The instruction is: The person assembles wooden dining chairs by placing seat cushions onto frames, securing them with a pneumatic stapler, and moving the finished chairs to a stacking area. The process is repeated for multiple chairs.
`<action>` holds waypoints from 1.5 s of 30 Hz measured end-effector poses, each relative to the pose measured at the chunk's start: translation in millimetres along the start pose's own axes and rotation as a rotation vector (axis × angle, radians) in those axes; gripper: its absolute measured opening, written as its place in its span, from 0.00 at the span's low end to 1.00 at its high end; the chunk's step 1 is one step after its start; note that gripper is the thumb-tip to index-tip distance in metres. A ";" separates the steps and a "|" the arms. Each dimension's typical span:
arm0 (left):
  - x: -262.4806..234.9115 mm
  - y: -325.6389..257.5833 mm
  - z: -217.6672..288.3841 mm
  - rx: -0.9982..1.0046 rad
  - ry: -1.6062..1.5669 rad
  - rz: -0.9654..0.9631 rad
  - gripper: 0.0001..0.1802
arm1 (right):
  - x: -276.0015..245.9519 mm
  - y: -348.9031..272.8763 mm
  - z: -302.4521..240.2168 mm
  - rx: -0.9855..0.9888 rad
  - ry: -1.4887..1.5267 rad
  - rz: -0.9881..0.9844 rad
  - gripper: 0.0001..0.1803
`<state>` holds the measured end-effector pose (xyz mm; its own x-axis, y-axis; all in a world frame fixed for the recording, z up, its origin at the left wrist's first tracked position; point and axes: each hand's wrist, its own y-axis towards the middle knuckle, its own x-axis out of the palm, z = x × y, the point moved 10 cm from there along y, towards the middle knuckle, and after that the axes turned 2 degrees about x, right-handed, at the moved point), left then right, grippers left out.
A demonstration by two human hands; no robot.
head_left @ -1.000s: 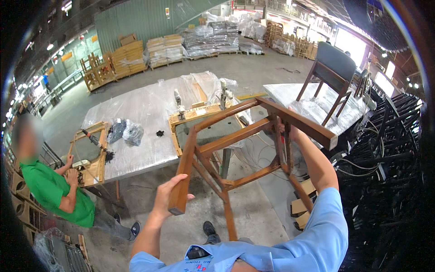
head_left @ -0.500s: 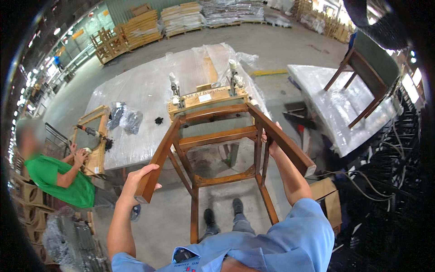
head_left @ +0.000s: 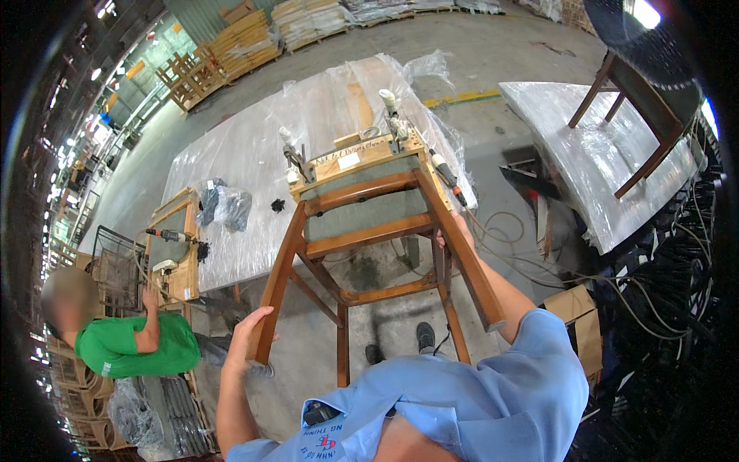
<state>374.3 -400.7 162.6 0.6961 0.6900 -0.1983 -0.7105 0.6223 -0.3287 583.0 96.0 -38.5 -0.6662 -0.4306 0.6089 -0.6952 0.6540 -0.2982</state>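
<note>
A brown wooden chair frame (head_left: 369, 234) is tilted in front of me, its upper rail against a wooden jig (head_left: 312, 185) on the wrapped table. A grey-green padded panel (head_left: 369, 212) shows between its rails. My left hand (head_left: 250, 336) grips the near end of the left leg, fingers wrapped round it. My right hand (head_left: 456, 232) holds the frame's right side, partly hidden behind the right leg. Two toggle clamps with pale handles, a left clamp (head_left: 293, 158) and a right clamp (head_left: 395, 127), stand on the jig. A power screwdriver (head_left: 448, 179) lies at the jig's right end.
A plastic-wrapped table (head_left: 239, 169) carries bagged parts (head_left: 229, 208) and a pile of black screws (head_left: 278, 205). A co-worker in green (head_left: 138, 344) stands left at another jig (head_left: 183, 269). An upholstered chair (head_left: 635, 115) stands on a wrapped platform (head_left: 570, 162). Cables (head_left: 539, 266) and a cardboard box (head_left: 579, 316) are at right.
My view has shifted, bringing the power screwdriver into sight. The frame's near leg ends sit a little farther right at left and farther left at right. The co-worker's hands have moved.
</note>
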 end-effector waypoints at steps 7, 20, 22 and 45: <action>8.5 -15.5 -23.7 -0.164 -0.110 0.066 0.14 | 4.1 5.1 7.7 0.048 -0.012 -0.013 0.27; 35.4 -19.6 -31.7 -0.321 -0.109 0.182 0.15 | -48.2 17.4 22.6 0.180 -0.016 0.024 0.29; 31.9 -24.2 -41.9 -0.309 -0.075 0.228 0.15 | -36.9 9.9 23.5 0.186 -0.041 0.051 0.29; 23.0 361.7 -88.4 -0.169 0.215 0.062 0.49 | 125.5 110.4 -111.7 -0.425 -1.630 0.164 0.11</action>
<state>142.5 -192.4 -42.5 0.6706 0.6194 -0.4082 -0.7376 0.4985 -0.4555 452.8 183.7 87.1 -0.4722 -0.3151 -0.8233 -0.6597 0.7457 0.0931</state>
